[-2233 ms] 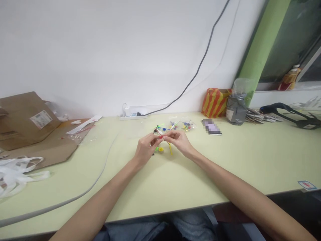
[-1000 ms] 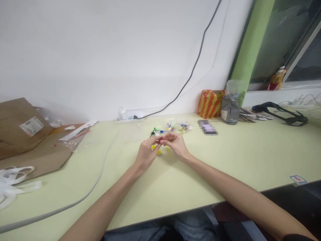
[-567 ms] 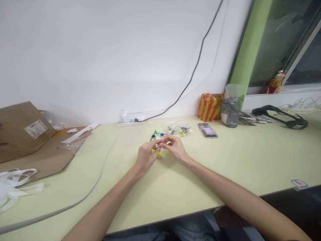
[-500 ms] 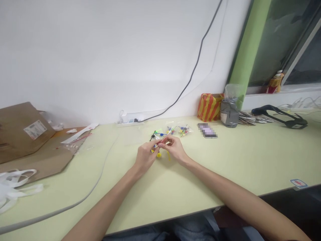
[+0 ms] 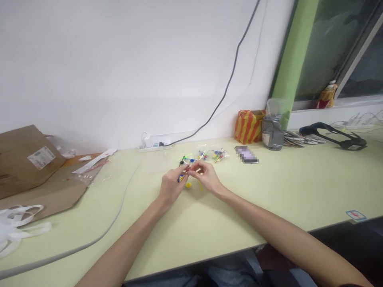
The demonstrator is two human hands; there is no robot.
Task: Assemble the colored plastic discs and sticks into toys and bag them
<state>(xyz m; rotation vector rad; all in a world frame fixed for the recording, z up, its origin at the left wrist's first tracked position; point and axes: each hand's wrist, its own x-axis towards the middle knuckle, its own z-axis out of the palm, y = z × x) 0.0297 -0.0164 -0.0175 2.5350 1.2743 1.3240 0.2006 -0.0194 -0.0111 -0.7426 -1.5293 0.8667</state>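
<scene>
Over the table, my left hand (image 5: 170, 186) and my right hand (image 5: 208, 177) meet at their fingertips. Both are closed in a pinch on a small red plastic piece (image 5: 188, 170), mostly covered by the fingers. A blue and yellow piece (image 5: 180, 177) shows by my left fingers; whether it is touched I cannot tell. Just below the fingertips lies a round yellow piece (image 5: 188, 185), with a thin yellow strip (image 5: 201, 186) under my right hand. Beyond the hands are a black round-headed piece (image 5: 182, 162) and a blue one (image 5: 192, 160).
Clear bags of coloured pieces (image 5: 219, 155) lie behind my hands, left of a phone (image 5: 247, 154). A striped bag (image 5: 249, 126), a grey container (image 5: 272, 133) and a black headset-like frame (image 5: 335, 135) stand rightward. Brown paper bags (image 5: 56, 191) and a grey cable (image 5: 109, 227) occupy the left.
Both hands stay together in nearly the same place, with the fingers slightly shifted on the red piece. More of the blue and yellow piece shows beside my left hand. The view has shifted slightly.
</scene>
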